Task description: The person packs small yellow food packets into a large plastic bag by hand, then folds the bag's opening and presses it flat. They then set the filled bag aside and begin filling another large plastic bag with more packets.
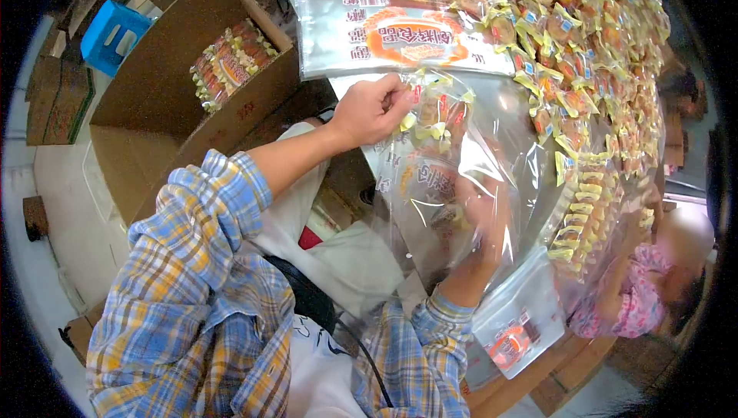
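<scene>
A clear printed plastic bag (430,218) is stretched over my right hand (483,191) and forearm. Glare and film hide the right fingers, so their grip cannot be made out. At the bag's far end, several individually wrapped snacks (440,114) in yellow-edged wrappers show through the film. My left hand (373,110) is closed, its fingers pinching the bag's edge beside these snacks. Just beyond it lies a stack of flat printed plastic bags (407,37).
Wrapped snacks (569,33) are heaped across the right of the table, with a neat row (588,210) nearer. An open cardboard box (146,110) at left holds a packed bag of snacks (231,64). More flat bags (523,333) lie near right. A blue crate (115,37) and another person (630,295) flank the scene.
</scene>
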A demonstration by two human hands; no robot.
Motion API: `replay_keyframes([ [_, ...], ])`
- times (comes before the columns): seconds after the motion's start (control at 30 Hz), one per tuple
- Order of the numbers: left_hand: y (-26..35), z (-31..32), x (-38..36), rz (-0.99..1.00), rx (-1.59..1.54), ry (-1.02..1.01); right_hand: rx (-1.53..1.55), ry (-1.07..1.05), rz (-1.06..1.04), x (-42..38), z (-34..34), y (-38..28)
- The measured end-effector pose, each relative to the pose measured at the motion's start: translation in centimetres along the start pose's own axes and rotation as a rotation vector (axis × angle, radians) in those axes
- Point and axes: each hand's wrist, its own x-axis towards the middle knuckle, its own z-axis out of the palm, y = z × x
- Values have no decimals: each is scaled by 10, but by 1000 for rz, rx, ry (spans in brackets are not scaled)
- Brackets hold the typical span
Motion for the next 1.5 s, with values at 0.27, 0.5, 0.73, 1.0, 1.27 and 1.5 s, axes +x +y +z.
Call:
replay_keyframes([
  [0.27, 1, 0, 2, 82, 35, 16, 404, 210, 249, 14, 19, 17],
  [0.5, 1, 0, 2, 101, 25, 25, -390, 338, 51, 17, 25, 39],
  [0.73, 2, -1, 1, 46, 67, 6, -101, 401, 344, 19, 18, 8],
  [1.0, 2, -2, 1, -2, 32, -22, -310, 201, 115, 6, 12, 5],
  [1.27, 0, -1, 0, -7, 22, 3, -568, 263, -10, 16, 31, 8],
  [1.5, 3, 0, -1, 22, 15, 11, -542, 392, -53, 20, 45, 12],
])
